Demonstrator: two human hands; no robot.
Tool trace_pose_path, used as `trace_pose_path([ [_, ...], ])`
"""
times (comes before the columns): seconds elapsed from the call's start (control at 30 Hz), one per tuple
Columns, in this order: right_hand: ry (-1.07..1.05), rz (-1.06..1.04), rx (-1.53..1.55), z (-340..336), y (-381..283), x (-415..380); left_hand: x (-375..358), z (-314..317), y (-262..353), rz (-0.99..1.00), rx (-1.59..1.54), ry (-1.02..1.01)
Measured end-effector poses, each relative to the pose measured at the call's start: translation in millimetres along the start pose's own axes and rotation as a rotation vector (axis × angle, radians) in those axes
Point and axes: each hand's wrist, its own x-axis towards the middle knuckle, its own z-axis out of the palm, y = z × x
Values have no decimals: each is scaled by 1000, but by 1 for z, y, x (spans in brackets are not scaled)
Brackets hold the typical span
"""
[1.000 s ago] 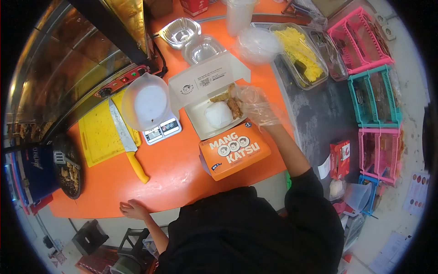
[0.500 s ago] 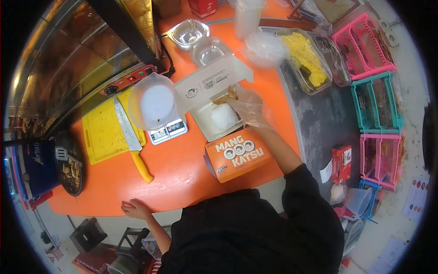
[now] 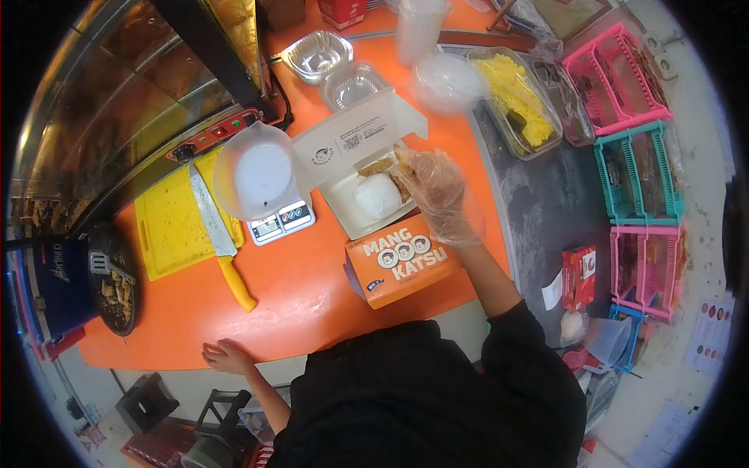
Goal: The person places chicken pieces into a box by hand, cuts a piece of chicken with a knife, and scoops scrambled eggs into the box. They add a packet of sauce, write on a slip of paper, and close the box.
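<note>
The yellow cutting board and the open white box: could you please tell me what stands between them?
In the head view, a digital scale carrying a translucent tub stands between the cutting board and the open box.

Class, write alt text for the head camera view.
A person's gloved right hand reaches into an open white takeaway box holding a rice mound and fried pieces, on an orange counter. The bare left hand rests on the counter's near edge.

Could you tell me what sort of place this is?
Probably a takeaway food stall or small kitchen: the gloved right hand reaches into an open meal box beside a printed orange carton, with a scale and cutting board nearby.
</note>
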Motion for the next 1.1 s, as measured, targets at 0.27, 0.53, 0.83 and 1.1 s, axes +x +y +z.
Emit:
trace_pose_path([
  [0.27,21,-251,-131,-24,-14,2,1,1,-3,29,14,21],
  [0.53,-56,267,353,-4,-4,5,0,-1,-1,17,-68,5],
  [0.83,-78,1169,1450,-3,13,8,-1,-3,2,39,-33,19],
  [1.1,16,1142,1501,-1,19,-2,1,2,-6,74,-17,38],
])
